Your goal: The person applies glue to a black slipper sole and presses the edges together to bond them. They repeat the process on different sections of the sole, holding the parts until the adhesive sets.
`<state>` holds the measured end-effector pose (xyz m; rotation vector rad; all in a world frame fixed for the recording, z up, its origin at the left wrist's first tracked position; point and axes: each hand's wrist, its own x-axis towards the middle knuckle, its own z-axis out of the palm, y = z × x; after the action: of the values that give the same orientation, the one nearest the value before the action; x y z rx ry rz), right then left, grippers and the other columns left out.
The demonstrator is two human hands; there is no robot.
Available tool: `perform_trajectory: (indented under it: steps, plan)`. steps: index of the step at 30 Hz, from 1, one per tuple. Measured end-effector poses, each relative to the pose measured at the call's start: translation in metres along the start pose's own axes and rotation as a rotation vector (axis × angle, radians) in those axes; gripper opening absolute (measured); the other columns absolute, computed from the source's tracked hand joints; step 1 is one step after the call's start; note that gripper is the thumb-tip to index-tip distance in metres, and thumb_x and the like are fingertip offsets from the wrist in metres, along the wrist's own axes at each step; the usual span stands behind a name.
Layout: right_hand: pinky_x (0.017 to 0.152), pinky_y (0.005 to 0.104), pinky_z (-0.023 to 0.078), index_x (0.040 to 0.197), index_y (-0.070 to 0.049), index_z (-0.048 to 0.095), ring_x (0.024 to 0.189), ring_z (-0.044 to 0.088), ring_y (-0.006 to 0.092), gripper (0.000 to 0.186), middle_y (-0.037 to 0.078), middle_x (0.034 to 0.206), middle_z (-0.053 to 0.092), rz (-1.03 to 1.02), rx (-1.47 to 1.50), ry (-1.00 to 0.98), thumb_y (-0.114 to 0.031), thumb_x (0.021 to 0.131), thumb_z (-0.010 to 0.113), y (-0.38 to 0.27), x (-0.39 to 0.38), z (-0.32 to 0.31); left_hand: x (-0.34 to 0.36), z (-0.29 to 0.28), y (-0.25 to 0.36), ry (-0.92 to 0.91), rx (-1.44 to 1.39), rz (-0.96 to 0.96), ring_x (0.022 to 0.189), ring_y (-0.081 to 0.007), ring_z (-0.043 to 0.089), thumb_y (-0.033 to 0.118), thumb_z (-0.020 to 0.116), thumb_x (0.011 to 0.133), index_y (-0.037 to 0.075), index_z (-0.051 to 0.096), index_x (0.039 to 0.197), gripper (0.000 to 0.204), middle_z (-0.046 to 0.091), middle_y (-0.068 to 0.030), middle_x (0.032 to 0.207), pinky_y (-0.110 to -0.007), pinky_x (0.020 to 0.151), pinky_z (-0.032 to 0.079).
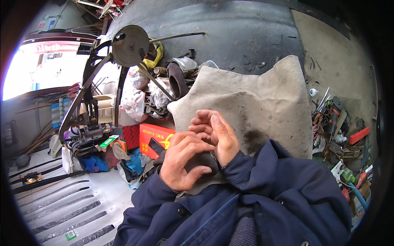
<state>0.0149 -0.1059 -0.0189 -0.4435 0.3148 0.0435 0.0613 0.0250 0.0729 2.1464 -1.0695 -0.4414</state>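
My left hand (182, 162) is loosely curved, thumb apart from the fingers, with its fingertips near the palm of my right hand. My right hand (217, 135) is turned palm inward with bent, slightly parted fingers; I see nothing held in either. A dark object (207, 162), too hidden to identify, lies just beneath my hands. A stained beige leather cloth (271, 98) spreads under and beyond them. A red-and-yellow box (147, 136) stands left of my hands, with a dark phone-like object (156, 146) on it.
A black hand-operated machine with a round wheel (129, 45) stands at upper left, above piled bags (135, 102) and rags (94, 163). Dark strips (61, 209) lie on a pale surface at lower left. Tools and scraps (336, 123) are heaped at right. A bright opening (41, 65) is behind.
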Motion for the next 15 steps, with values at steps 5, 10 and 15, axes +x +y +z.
perform_trajectory:
  steps: [5,10,15]
  plan:
    - [0.091,0.0299,0.049,0.125,0.002,0.060,0.101,0.062,0.0159,0.053,0.010,0.113,0.064,0.008,-0.233,-0.102,-0.045,0.112,0.040,-0.014,-0.007,0.006,-0.013,-0.027,-0.009,0.024,-0.158,-0.157,0.085,-0.0262,0.061,0.027,0.086,0.077,0.003,0.070,0.101,0.038,0.065,-0.0093,0.092,-0.035,0.080,0.047]
    - [0.080,0.0311,0.051,0.113,-0.002,0.067,0.087,0.063,0.0167,0.028,0.008,0.102,0.066,-0.301,-0.701,-0.385,-0.016,0.092,0.078,-0.026,-0.022,0.013,-0.034,-0.036,-0.013,0.241,-0.435,-0.325,0.090,-0.0197,0.065,0.020,0.085,0.081,-0.002,0.065,0.105,0.037,0.067,-0.0109,0.096,-0.032,0.085,0.051]
    - [0.079,0.0309,0.051,0.112,-0.003,0.069,0.088,0.066,0.0208,0.034,0.010,0.101,0.066,-0.355,-0.806,-0.380,-0.011,0.084,0.086,-0.020,-0.023,0.014,-0.040,-0.035,-0.009,0.211,-0.404,-0.364,0.091,-0.0187,0.070,0.012,0.083,0.082,-0.001,0.068,0.108,0.033,0.072,-0.0090,0.099,-0.031,0.086,0.054]
